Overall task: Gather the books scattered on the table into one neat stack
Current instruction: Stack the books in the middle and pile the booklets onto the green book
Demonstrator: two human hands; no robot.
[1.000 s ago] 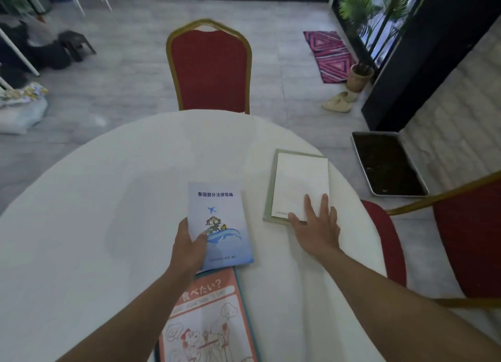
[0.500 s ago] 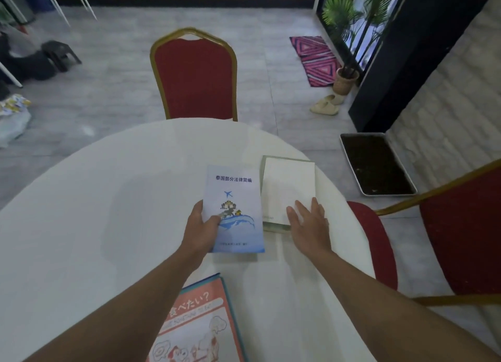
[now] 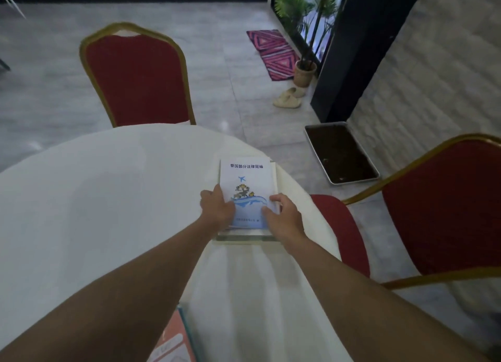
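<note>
Grey tile floor (image 3: 217, 71); red gold-framed chair (image 3: 138, 76); pink patterned rug (image 3: 273, 52); potted palm (image 3: 305, 71); pale brick wall (image 3: 433, 76).

Two hands settle a blue booklet onto a white book.

The blue booklet (image 3: 246, 184) lies on top of the white book (image 3: 274, 181), whose edges show along its right and near sides, close to the right edge of the round white desk (image 3: 108, 193). The left hand (image 3: 218, 208) grips the booklet's left edge; the right hand (image 3: 283, 216) rests on its lower right corner, fingers (image 3: 275, 198) curled. An orange book (image 3: 173, 340) pokes in at the bottom. Red chairs (image 3: 138, 76) stand around.
</note>
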